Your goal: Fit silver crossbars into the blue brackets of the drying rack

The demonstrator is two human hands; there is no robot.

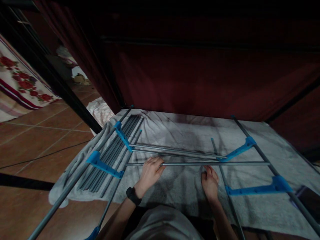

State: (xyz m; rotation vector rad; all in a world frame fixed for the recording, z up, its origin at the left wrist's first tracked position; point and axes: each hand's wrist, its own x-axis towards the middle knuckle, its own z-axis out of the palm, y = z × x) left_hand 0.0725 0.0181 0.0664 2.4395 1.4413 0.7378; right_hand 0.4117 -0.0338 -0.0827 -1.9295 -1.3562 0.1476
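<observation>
Fingers of the left hand (150,171) are closed over a long, straight metal rod (190,163), while those of the right hand (210,183) curl at its lower edge; whether they grip it, I cannot tell. Behind everything stretches a smooth maroon fabric panel (190,80), edged by dark bars. Brown floor tiles (47,135) with pale joints show at the left. A wrinkled, soft-looking grey cloth (180,133) spreads beneath the work. On it, long round grey tubes run away from the person in pairs, a left outer tube (71,185) beside a left inner tube (109,201), and a right outer tube (266,160) beside a right inner tube (229,200). A bundle of parallel grey tubes (110,156) lies on the left, partly under the blue plastic brackets (260,190) that bridge each pair. The rod spans crosswise, nearer the person than two thinner rods (172,148). The left forearm slants inward, palm down, with a black wristwatch (133,196); the right forearm angles forward, its hand held lower than the rod.
</observation>
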